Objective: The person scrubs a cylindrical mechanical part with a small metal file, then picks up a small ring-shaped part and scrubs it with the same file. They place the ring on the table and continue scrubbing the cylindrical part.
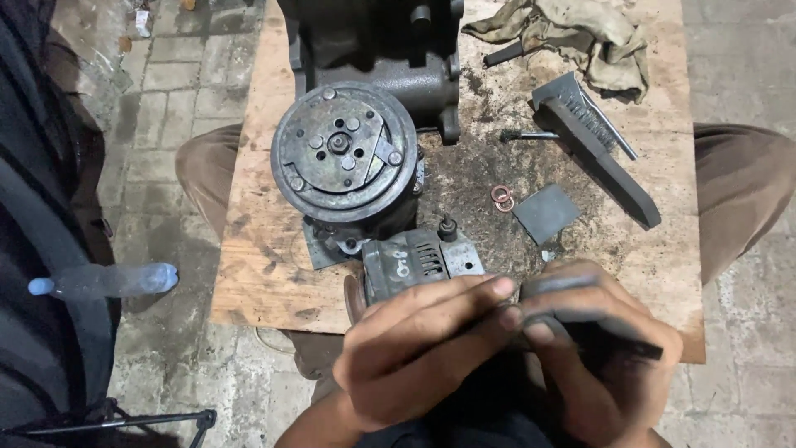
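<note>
Item in hand: a flat dark strip (597, 319), held low in the frame, just in front of the near edge of the wooden board (265, 274). The strip is pinched by the right hand (601, 357), whose fingers are curled closed around it; its far end juts out to the right. The left hand (419, 348) is laid alongside, with its fingers extended and pressed together onto the strip's left end.

Just beyond the hands: a small grey slotted housing (419, 261), standing at the board's near edge.

Centre of board: a compressor (365, 99) with a round clutch plate (344, 153) facing up.

Right of board: two copper washers (502, 197), touching; a dark square pad (545, 211); a wire brush (593, 141); a bolt (531, 134); a soiled rag (580, 37) at the far edge.

Off the board, left: a plastic bottle (108, 280) lying on the paving.
</note>
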